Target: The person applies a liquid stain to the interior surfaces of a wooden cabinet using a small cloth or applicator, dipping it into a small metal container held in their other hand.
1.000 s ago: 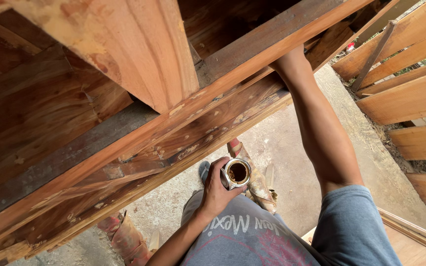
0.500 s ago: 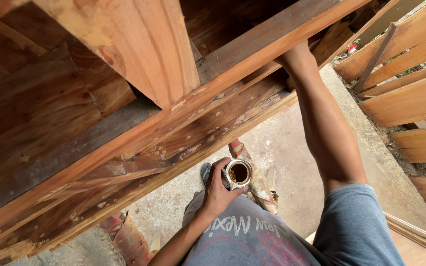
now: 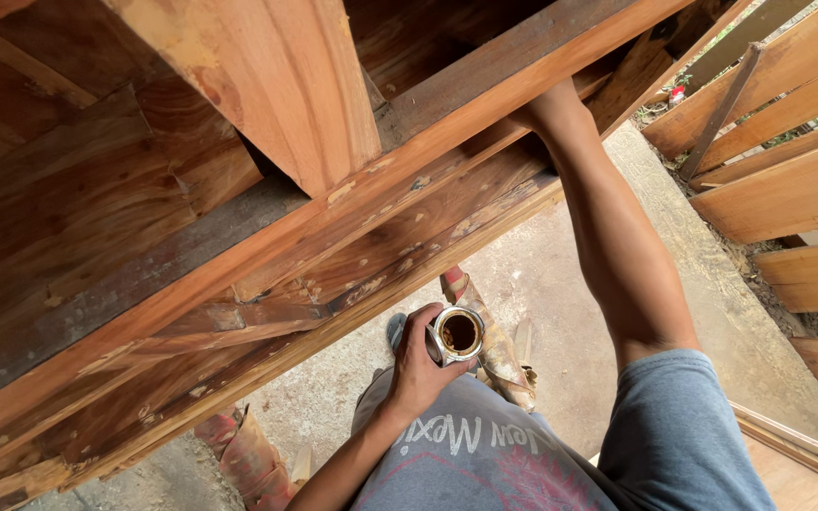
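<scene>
Wooden beams [image 3: 267,237] of reddish timber fill the view from nine to twelve o'clock. A small metal can [image 3: 456,333] of dark liquid is gripped at six o'clock by the left hand [image 3: 418,364]. The right hand [image 3: 546,102], at one o'clock, is hidden behind a beam; its grip cannot be told.

Overhead, a reddish wooden beam [image 3: 267,85], with a long rail [image 3: 352,203] crossing just beneath. Below the rail, a grey concrete floor [image 3: 560,274]. Right of the rail's far end, slanted fence planks [image 3: 788,189]. Under its near end, a patterned wrapped post [image 3: 248,464], standing on the floor.
</scene>
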